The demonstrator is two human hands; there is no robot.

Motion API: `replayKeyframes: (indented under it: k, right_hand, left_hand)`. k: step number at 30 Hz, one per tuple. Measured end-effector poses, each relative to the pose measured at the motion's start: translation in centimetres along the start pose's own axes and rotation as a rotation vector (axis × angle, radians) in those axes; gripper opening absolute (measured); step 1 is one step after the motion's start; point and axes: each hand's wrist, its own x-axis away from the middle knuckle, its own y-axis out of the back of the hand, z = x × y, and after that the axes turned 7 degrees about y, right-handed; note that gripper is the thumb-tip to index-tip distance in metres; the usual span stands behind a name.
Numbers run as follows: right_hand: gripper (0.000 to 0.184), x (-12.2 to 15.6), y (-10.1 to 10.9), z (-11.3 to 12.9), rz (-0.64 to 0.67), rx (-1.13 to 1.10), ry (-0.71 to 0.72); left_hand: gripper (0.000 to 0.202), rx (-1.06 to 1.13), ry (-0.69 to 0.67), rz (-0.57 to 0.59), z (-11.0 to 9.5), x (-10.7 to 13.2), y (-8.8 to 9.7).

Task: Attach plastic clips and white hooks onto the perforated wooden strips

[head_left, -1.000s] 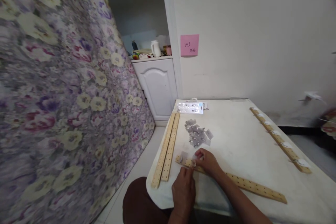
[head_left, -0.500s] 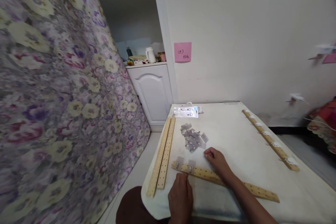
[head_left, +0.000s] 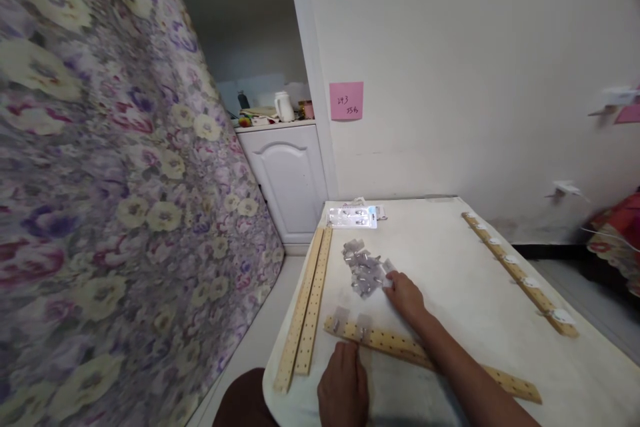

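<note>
My right hand (head_left: pixel 404 295) reaches to the right edge of a pile of small clear plastic pieces with shiny metal parts (head_left: pixel 366 272). Its fingertips are closed on one see-through plastic piece (head_left: pixel 389 267) there. Below lies a wooden strip with rows of holes (head_left: pixel 393 340), partly covered by my right forearm. Two similar clear pieces stand on its left end, one of them a clear plastic piece (head_left: pixel 364 327) close to my left hand (head_left: pixel 344 383). My left hand is curled at the strip's near edge; what its fingers hold, if anything, is hidden.
Two more holed wooden strips (head_left: pixel 311 307) lie along the table's left side. At the right, another wooden strip (head_left: pixel 520 273) carries several white pieces. A clear package (head_left: pixel 353 217) lies at the back of the white-covered table (head_left: pixel 425 240). A floral curtain (head_left: pixel 150 213) hangs at left.
My right hand has moved up and slightly left, from above the strip to the pile's edge, and its fingertips have met a clear piece. My left hand stays by the strip.
</note>
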Motion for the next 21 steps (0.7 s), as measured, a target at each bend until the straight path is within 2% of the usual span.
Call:
replayKeyframes:
  k: [5, 9, 13, 17, 19, 21]
  right_hand:
    - [0.018, 0.3, 0.1, -0.2, -0.068, -0.014, -0.020]
    - [0.007, 0.6, 0.5, -0.5, -0.158, -0.153, -0.005]
    - [0.013, 1.5, 0.9, -0.7, -0.120, -0.530, -0.001]
    - [0.030, 3.6, 1.4, -0.1, -0.011, -1.009, -0.137]
    - [0.036, 5.0, 1.8, 0.3, 0.015, -1.153, -0.178]
    - [0.034, 6.3, 2.2, 0.7, 0.023, -1.233, -0.201]
  left_hand:
    - [0.027, 0.005, -0.015, -0.033, -0.3, 0.0, 0.5]
    - [0.026, 0.012, -0.047, -0.051, -0.7, 0.1, 1.4]
    - [0.025, 0.026, -0.040, -0.042, -1.0, 0.2, 1.8]
    - [0.024, 0.066, -0.036, -0.044, -1.2, 0.2, 2.1]
    - [0.023, 0.106, -0.027, -0.059, -1.3, 0.2, 2.2]
    - [0.020, 0.181, -0.020, -0.078, -1.2, 0.2, 2.4]
